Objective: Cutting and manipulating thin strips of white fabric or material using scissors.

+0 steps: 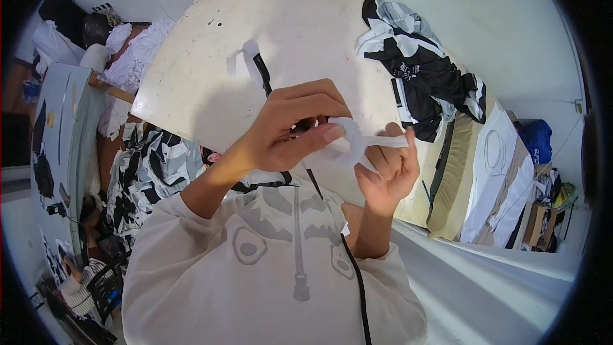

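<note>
Beyond the grey-printed white top [274, 268], the left hand [300, 124] pinches a looped white strip [350, 142]; the right hand [388, 166] pinches its tail. Across the table [306, 32], a black garment [412, 76] bears illegibly small pale print.

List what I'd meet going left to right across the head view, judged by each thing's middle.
Grey-blue table → black, white and grey fabric heap → left hand → curled white strip → right hand → black, white and grey garments → blue bag

A fabric pile [412, 70] lies on the table [306, 25], toward its right.
</note>
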### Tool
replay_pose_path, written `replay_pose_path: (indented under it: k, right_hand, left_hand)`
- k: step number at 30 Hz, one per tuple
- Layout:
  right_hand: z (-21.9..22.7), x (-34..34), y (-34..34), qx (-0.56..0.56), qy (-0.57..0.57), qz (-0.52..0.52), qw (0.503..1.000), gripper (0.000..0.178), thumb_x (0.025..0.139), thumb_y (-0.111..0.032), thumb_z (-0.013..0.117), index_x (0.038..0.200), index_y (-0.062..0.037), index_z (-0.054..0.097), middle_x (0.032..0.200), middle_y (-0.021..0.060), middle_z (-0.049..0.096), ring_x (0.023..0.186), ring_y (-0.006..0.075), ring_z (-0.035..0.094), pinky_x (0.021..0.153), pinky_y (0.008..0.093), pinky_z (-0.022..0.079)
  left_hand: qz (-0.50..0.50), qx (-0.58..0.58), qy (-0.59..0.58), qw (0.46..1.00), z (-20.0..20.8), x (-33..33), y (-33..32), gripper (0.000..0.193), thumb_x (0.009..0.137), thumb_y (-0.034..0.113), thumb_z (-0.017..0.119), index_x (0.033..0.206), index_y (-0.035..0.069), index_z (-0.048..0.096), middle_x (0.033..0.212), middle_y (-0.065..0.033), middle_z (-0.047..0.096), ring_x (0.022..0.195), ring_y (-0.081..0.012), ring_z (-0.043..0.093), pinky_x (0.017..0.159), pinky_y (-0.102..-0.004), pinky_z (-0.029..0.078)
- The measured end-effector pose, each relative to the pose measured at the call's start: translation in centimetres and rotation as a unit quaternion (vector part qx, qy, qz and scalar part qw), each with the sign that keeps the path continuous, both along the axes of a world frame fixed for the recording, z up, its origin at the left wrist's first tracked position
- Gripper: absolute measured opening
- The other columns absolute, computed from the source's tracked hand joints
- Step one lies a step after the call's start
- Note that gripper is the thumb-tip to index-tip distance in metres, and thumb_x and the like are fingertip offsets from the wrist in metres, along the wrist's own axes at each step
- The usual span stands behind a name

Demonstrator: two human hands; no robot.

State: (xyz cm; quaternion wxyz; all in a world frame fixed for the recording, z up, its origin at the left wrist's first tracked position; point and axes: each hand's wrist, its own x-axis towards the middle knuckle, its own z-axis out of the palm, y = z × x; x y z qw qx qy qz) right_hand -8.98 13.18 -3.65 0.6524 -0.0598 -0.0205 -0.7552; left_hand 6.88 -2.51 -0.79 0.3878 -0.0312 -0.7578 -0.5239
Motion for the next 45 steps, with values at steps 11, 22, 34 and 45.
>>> replay_pose_path:
  k: [11, 22, 34, 45]
  right_hand:
    - [-14.6, -20.0, 14.3, 0.544, 0.602, -0.125, 0.571, 0.025, 0.096, -0.024, 0.066, 0.113, -0.0066, 0.068, 0.066, 0.0008, 0.060, 0.045, 0.0126, 0.051, 0.049, 0.0260, 0.041]
    - [0.9, 1.5, -0.6, 0.096, 0.668, -0.208, 0.708, 0.068, 0.063, 0.003, 0.087, 0.126, 0.0024, 0.060, 0.134, 0.0175, 0.059, 0.121, 0.0257, 0.058, 0.106, 0.0371, 0.042]
    - [-0.3, 0.7, -1.2, 0.148, 0.726, -0.373, 0.558, 0.024, 0.073, 0.018, 0.069, 0.092, 0.0051, 0.074, 0.082, 0.0144, 0.072, 0.075, 0.0200, 0.068, 0.064, 0.0258, 0.052]
    - [-0.5, -2.4, -0.7, 0.121, 0.744, -0.508, 0.416, 0.020, 0.074, 0.014, 0.071, 0.092, 0.0072, 0.073, 0.083, 0.0156, 0.071, 0.077, 0.0248, 0.068, 0.072, 0.0312, 0.055]
  left_hand:
    - [0.028, 0.055, 0.001, 0.998, 2.3, 2.0, -1.5, 0.031, 0.098, 0.019, 0.052, 0.095, -0.008, 0.065, 0.087, -0.0152, 0.063, 0.072, -0.0206, 0.058, 0.062, -0.0289, 0.043]
    - [0.057, -0.005, -0.009, 0.998, 1.7, -0.4, 1.0, 0.018, 0.092, 0.007, 0.057, 0.096, -0.008, 0.066, 0.086, -0.0121, 0.061, 0.065, -0.0147, 0.051, 0.056, -0.0263, 0.038]
    - [0.016, 0.061, -0.084, 0.994, 2.0, 0.5, 0.4, 0.027, 0.098, 0.015, 0.053, 0.099, -0.008, 0.067, 0.082, -0.0110, 0.060, 0.062, -0.0137, 0.050, 0.055, -0.0265, 0.037]
    - [0.000, 0.071, -0.098, 0.993, 2.1, 0.6, 1.2, 0.019, 0.089, 0.006, 0.065, 0.106, -0.003, 0.069, 0.082, -0.0097, 0.067, 0.058, -0.0110, 0.056, 0.054, -0.0208, 0.043]
